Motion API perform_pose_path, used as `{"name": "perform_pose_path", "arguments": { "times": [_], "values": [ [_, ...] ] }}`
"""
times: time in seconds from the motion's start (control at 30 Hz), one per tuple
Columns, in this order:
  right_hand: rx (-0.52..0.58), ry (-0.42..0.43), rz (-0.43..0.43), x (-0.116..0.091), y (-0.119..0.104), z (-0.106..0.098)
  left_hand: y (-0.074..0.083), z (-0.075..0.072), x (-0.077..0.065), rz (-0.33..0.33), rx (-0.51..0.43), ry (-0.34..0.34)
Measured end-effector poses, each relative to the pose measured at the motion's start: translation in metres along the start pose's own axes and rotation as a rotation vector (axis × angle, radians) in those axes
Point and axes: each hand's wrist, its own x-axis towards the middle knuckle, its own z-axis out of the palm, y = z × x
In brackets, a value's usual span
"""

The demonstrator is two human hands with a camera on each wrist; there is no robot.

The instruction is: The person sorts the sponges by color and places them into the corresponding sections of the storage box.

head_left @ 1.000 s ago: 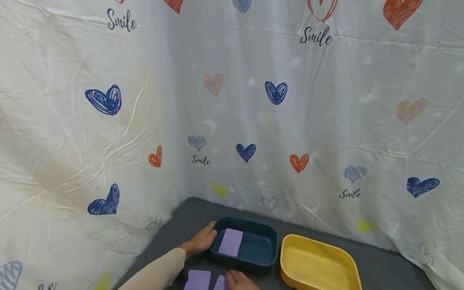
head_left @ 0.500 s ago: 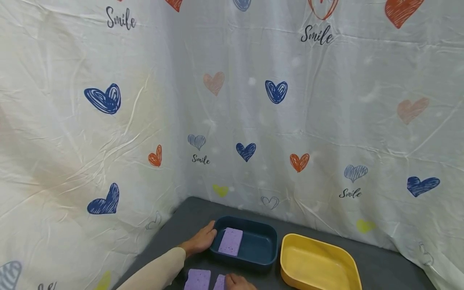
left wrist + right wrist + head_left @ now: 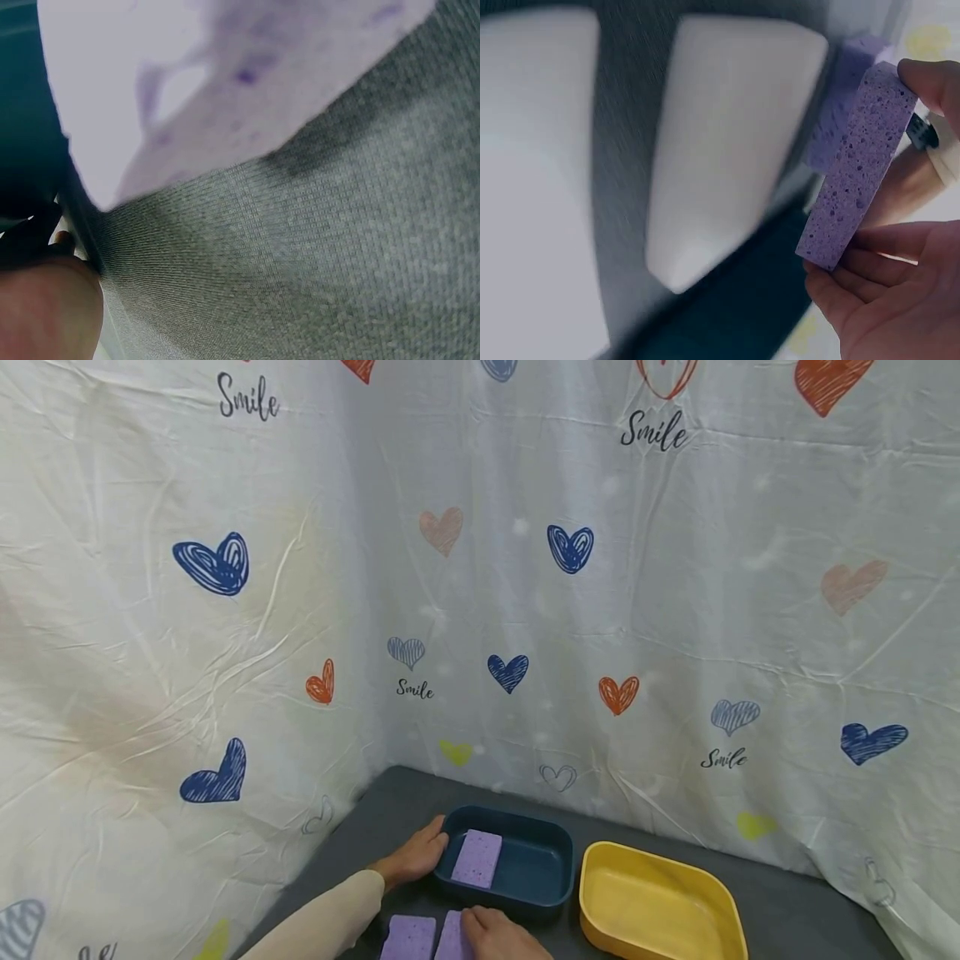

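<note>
My right hand pinches a purple sponge near the bottom edge of the head view. In the right wrist view the thumb is on one end of this sponge and the fingers are on the other. Just left of it in the head view lies another purple sponge. My left hand grips the left side of a dark blue bin. One purple sponge lies inside the bin, along its left end. In the left wrist view part of the left hand shows beside the bin wall.
A yellow bin stands right of the blue one, with nothing visible inside it. The dark grey table runs back to a white curtain printed with hearts, which hangs behind and on the left.
My right hand has shifted slightly up and away from the bottom edge with its sponge, so more of that sponge shows. The left hand and both bins have stayed in place.
</note>
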Motion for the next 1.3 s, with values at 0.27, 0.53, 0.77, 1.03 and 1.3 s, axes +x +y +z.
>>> {"name": "perform_pose_path", "arguments": {
  "times": [0.27, 0.53, 0.77, 1.03, 1.3],
  "values": [
    [0.055, -0.036, 0.012, -0.011, 0.002, -0.035, -0.001, 0.000, 0.000, 0.021, 0.009, 0.008],
    [0.072, 0.008, 0.050, -0.018, 0.003, -0.056, -0.001, -0.001, 0.000, 0.022, 0.005, -0.004],
    [0.036, 0.076, 0.080, -0.026, 0.012, -0.074, -0.002, -0.001, 0.000, 0.017, 0.000, -0.017],
    [-0.026, 0.171, 0.026, -0.028, 0.027, -0.092, -0.003, 0.001, 0.002, -0.006, -0.006, -0.025],
    [-0.063, 0.213, 0.008, -0.022, 0.043, -0.103, -0.001, 0.001, 0.000, -0.008, -0.015, -0.024]
  ]
}}
